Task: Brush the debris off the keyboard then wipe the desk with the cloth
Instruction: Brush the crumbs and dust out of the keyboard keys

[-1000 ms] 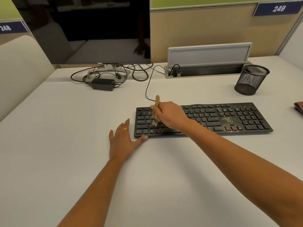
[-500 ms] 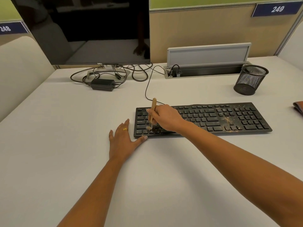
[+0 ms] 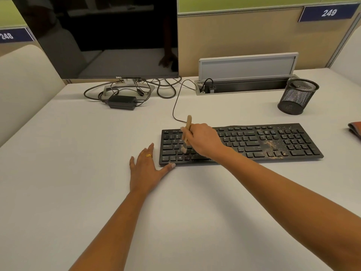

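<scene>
Right hand [image 3: 203, 139] grasps the brush [image 3: 188, 124] by its wooden handle, fingers wrapped round it. The handle is tipped up and away, and the bristles are down on the keys just left of the hand, at the left end of the keyboard [image 3: 254, 141]. The steep hold probably lets the bristle tips get between the keys.

Left hand [image 3: 146, 171] is released and holds nothing, lying flat with fingers spread on the tabletop [image 3: 88, 182]. Its thumb tip touches the keyboard's near left corner, which looks like bracing so the board doesn't slide under the strokes.

Debris [image 3: 273, 147] is brown crumbs, thickest well right of the right hand, between the letter block and the numpad, with some on the numpad too.

Cloth [image 3: 354, 131] sits folded far right of the right hand, cut by the frame edge, untouched and clear of the sweep.

Mesh cup [image 3: 298, 96] stands beyond the keyboard's right end, apart from it.

Judgement: this is the brushing step, early on. The main mess is not yet reached and wiping has not begun.
</scene>
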A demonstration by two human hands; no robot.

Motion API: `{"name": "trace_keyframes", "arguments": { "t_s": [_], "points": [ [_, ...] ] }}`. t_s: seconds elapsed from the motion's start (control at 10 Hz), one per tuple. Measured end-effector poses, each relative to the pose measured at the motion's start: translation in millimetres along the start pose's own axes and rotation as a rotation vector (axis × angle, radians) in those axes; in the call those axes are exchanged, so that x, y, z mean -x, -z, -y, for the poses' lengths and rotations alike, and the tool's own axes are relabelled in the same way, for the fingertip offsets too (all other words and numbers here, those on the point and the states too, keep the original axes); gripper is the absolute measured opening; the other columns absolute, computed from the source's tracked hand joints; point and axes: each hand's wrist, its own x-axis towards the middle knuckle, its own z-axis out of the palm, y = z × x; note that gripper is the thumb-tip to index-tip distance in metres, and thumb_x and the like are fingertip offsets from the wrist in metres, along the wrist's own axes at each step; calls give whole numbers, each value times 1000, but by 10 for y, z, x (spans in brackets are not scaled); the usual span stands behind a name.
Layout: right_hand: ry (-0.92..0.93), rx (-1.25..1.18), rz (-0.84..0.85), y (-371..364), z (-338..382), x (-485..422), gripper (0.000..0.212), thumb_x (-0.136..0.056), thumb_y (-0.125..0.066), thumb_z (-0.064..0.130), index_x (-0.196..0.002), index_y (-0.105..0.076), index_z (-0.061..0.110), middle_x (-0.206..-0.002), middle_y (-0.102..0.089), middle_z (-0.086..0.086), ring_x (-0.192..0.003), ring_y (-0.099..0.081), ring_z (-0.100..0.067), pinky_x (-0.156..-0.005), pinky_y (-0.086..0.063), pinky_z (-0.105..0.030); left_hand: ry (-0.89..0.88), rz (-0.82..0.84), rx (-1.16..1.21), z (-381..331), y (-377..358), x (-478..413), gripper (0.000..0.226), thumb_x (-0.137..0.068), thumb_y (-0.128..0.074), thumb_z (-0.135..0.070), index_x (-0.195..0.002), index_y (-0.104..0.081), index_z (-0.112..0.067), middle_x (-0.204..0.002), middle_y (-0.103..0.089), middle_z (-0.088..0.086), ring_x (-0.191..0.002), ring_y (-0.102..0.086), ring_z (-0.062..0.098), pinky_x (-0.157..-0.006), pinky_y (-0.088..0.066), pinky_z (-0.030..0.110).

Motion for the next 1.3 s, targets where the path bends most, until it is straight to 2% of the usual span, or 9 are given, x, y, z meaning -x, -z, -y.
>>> {"name": "trace_keyframes", "arguments": {
  "t_s": [0.2,0.3,0.5,0.6,0.8,1.0,1.1,1.2,1.3],
  "points": [
    [13,0,28,-2,42,-6,47,-101,-28,34,-92,-64,4,-86,-69,-10,-81,-62,-28,-77,-50,-41,0,-1,-4,-9,0,1,98,-76,-56,-70,-151,-20,-17,-156,-27,0,-144,-19,13,-119,-2,42],
    [-13,-63,-22,13,21,-29,46,-101,-30,37,-92,-64,7,-80,-65,-4,-75,-58,-21,-71,-46,-34,0,0,-6,-8,4,4,98,-76,-55,-70,-151,-19,-17,-156,-27,0,-145,-19,13,-119,-2,42],
    [64,-19,90,12,-12,1,42,-100,-32,39,-77,-59,17,-80,-61,-2,-74,-50,-16,-67,-36,-29,0,-5,3,-17,5,3,98,-76,-57,-69,-151,-20,-17,-155,-28,1,-144,-20,13,-119,-2,42],
    [89,111,56,63,-7,-23,50,-101,-29,38,-86,-65,7,-85,-66,-10,-77,-57,-24,-71,-44,-34,3,-7,11,-16,7,11,97,-77,-57,-68,-151,-20,-17,-155,-28,1,-144,-20,13,-119,-1,42],
    [82,84,33,13,6,27,49,-101,-27,34,-88,-64,5,-86,-68,-10,-82,-61,-26,-76,-48,-38,2,-9,9,-21,10,9,97,-77,-57,-68,-151,-20,-17,-155,-28,2,-144,-20,13,-119,-2,42],
    [47,134,-12,61,-2,-3,43,-101,-28,33,-86,-58,7,-77,-61,-8,-74,-55,-25,-65,-41,-34,4,-6,13,-25,10,14,97,-77,-57,-67,-151,-20,-17,-155,-28,2,-144,-20,13,-119,-1,41],
    [46,-34,15,64,-12,6,44,-101,-32,35,-88,-64,7,-81,-68,-7,-78,-62,-23,-72,-48,-36,4,-7,13,-20,7,6,97,-77,-57,-68,-151,-20,-17,-155,-28,1,-144,-20,13,-119,-1,41],
    [71,13,87,74,-3,49,44,-100,-33,37,-89,-65,10,-79,-63,-1,-77,-58,-19,-71,-44,-32,1,-12,5,-15,6,9,97,-77,-57,-68,-151,-21,-17,-155,-29,1,-144,-21,13,-119,-2,42],
    [67,230,43,132,-9,14,43,-101,-28,37,-94,-60,8,-70,-54,-2,-73,-51,-21,-64,-37,-31,2,-12,9,-16,3,13,96,-77,-58,-67,-150,-21,-17,-155,-29,1,-144,-21,13,-119,-1,42]
  ]
}}
